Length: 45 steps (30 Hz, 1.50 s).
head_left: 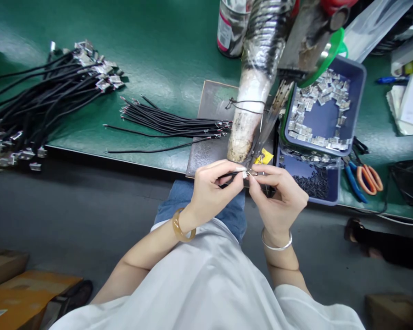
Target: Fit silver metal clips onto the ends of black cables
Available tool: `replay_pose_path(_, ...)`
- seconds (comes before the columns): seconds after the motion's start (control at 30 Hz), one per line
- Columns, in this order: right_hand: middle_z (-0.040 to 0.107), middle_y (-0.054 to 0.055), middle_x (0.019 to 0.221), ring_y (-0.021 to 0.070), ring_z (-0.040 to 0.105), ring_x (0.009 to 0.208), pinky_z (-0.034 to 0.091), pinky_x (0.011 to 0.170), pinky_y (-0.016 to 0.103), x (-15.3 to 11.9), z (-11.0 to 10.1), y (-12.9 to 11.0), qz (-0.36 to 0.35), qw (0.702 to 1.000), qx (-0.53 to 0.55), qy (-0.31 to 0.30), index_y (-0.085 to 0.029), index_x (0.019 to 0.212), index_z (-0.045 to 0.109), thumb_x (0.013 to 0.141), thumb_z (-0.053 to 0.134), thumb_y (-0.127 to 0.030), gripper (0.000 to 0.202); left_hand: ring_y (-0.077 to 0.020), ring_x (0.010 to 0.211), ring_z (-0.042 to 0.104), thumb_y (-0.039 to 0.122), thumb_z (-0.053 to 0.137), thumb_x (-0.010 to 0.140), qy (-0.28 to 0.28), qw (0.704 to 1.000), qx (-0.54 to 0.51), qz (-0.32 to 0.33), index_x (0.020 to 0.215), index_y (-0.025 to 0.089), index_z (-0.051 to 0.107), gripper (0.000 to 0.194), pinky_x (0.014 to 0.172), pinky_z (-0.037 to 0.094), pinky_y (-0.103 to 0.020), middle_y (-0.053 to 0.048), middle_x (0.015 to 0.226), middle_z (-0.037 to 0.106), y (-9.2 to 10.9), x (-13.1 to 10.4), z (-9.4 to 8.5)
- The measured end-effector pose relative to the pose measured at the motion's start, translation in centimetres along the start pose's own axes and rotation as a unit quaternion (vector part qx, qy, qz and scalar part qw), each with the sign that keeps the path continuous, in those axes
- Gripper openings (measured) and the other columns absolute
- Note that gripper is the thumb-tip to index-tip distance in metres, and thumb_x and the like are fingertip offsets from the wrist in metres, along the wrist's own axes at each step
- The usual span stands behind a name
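Note:
My left hand [218, 185] is closed in a pinch on a black cable [229, 174], whose end points to the right. Fingertip to fingertip with it, my right hand [278, 190] pinches a small metal connector [252, 173] at that cable end. Just above both hands is the tip of a soldering tool [261, 137], beside a wrapped exhaust hose [249, 101]. Left of the hose, a bunch of cut black cables [172, 120] lies partly on a dark board [206, 156]. Fingers hide most of the joint between cable and connector.
A blue bin [359, 101] of metal connectors stands at right, above a second bin [333, 192] of small black pieces. Orange-handled scissors [369, 178] and blue-handled pliers [354, 183] lie beside them. Cables with connectors [55, 91] are heaped at left. A can [230, 32] stands behind.

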State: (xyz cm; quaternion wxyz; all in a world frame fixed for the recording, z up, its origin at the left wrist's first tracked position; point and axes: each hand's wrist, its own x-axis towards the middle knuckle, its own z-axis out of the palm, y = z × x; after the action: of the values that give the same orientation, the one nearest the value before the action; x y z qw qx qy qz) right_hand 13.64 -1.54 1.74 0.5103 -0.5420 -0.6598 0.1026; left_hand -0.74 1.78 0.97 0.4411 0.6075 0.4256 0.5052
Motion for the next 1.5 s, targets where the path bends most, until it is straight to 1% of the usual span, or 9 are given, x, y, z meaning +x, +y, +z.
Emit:
replay_pose_path(0.27, 0.077, 0.001, 0.097, 0.0155, 0.075, 0.088, 0.062, 0.081, 0.031, -0.8, -0.1, 0.4, 0.007, 1.000, 0.016, -0.016, -0.024, 0.087, 0.066, 0.083, 0.071, -0.008, 0.017, -0.0114, 0.067, 0.065, 0.014, 0.065, 0.083, -0.023, 0.997, -0.015, -0.071, 0.083, 0.012, 0.075, 0.010, 0.059, 0.050, -0.018, -0.006, 0.079, 0.074, -0.4, -0.5, -0.1)
replay_pose_path(0.37, 0.078, 0.002, 0.097, 0.0172, 0.075, 0.089, 0.064, 0.080, 0.033, -0.9, 0.0, 0.4, 0.023, 1.000, 0.011, -0.007, -0.024, 0.086, 0.066, 0.085, 0.070, -0.012, 0.013, -0.0099, 0.063, 0.060, 0.016, 0.064, 0.085, -0.028, 0.998, -0.002, -0.060, 0.081, 0.012, 0.075, 0.012, 0.055, 0.046, -0.018, -0.005, 0.077, 0.072, -0.4, -0.4, -0.1)
replay_pose_path(0.53, 0.077, 0.003, 0.103, 0.0163, 0.075, 0.089, 0.064, 0.076, 0.031, -0.8, 0.1, 0.2, 0.057, 0.998, 0.023, -0.010, -0.023, 0.086, 0.067, 0.086, 0.070, -0.012, 0.011, -0.0059, 0.052, 0.042, 0.015, 0.064, 0.086, -0.026, 0.999, 0.006, -0.029, 0.077, 0.014, 0.075, 0.015, 0.046, 0.033, -0.018, 0.000, 0.065, 0.061, -0.3, -0.1, -0.1)
replay_pose_path(0.73, 0.077, 0.002, 0.098, 0.0178, 0.075, 0.091, 0.063, 0.083, 0.035, -0.5, 0.0, -0.2, 0.020, 0.999, 0.024, 0.010, -0.024, 0.084, 0.066, 0.084, 0.071, -0.009, 0.016, -0.0053, 0.050, 0.041, 0.014, 0.065, 0.084, -0.009, 1.000, -0.003, 0.006, 0.082, 0.015, 0.078, 0.013, 0.045, 0.031, -0.017, 0.001, 0.062, 0.059, -0.2, 0.2, -0.1)
replay_pose_path(0.9, 0.077, 0.002, 0.103, 0.0167, 0.076, 0.091, 0.063, 0.082, 0.032, -0.9, -0.1, -0.1, -0.009, 1.000, -0.003, -0.018, -0.024, 0.087, 0.066, 0.082, 0.071, -0.007, 0.018, -0.0047, 0.049, 0.040, 0.014, 0.065, 0.083, -0.028, 0.999, -0.011, -0.024, 0.081, 0.014, 0.079, 0.014, 0.044, 0.030, -0.017, 0.001, 0.061, 0.061, -0.2, 0.0, -0.4)
replay_pose_path(1.03, 0.078, 0.002, 0.101, 0.0172, 0.076, 0.092, 0.063, 0.083, 0.032, -1.2, 0.0, 0.0, -0.017, 1.000, 0.000, -0.009, -0.023, 0.088, 0.065, 0.083, 0.071, -0.008, 0.018, -0.0052, 0.051, 0.044, 0.014, 0.066, 0.083, -0.031, 0.998, -0.011, -0.045, 0.081, 0.014, 0.079, 0.013, 0.046, 0.033, -0.017, -0.001, 0.067, 0.067, -0.2, -0.1, -0.5)
replay_pose_path(1.23, 0.078, 0.003, 0.099, 0.0193, 0.077, 0.096, 0.065, 0.083, 0.034, -1.3, 0.1, 0.1, 0.064, 0.997, 0.041, 0.009, -0.023, 0.087, 0.064, 0.085, 0.072, -0.014, 0.012, -0.0068, 0.053, 0.050, 0.016, 0.065, 0.084, -0.042, 0.998, -0.025, -0.049, 0.084, 0.014, 0.080, 0.015, 0.045, 0.035, -0.016, -0.003, 0.068, 0.068, 0.0, -0.1, -0.4)
replay_pose_path(1.33, 0.079, 0.004, 0.099, 0.0206, 0.077, 0.098, 0.066, 0.080, 0.033, -1.3, -0.1, 0.2, 0.110, 0.992, 0.052, -0.015, -0.022, 0.085, 0.065, 0.086, 0.072, -0.016, 0.009, -0.0080, 0.055, 0.052, 0.016, 0.062, 0.086, -0.055, 0.997, -0.019, -0.049, 0.084, 0.014, 0.080, 0.018, 0.047, 0.037, -0.017, -0.004, 0.070, 0.068, 0.0, -0.1, -0.4)
replay_pose_path(1.5, 0.079, 0.004, 0.101, 0.0208, 0.077, 0.098, 0.066, 0.085, 0.035, -0.7, -0.4, -0.1, 0.115, 0.991, 0.068, -0.029, -0.022, 0.082, 0.065, 0.085, 0.072, -0.014, 0.011, -0.0059, 0.050, 0.040, 0.014, 0.062, 0.087, -0.046, 0.999, 0.020, -0.011, 0.082, 0.014, 0.079, 0.018, 0.045, 0.030, -0.019, 0.000, 0.061, 0.057, 0.1, 0.3, -0.6)
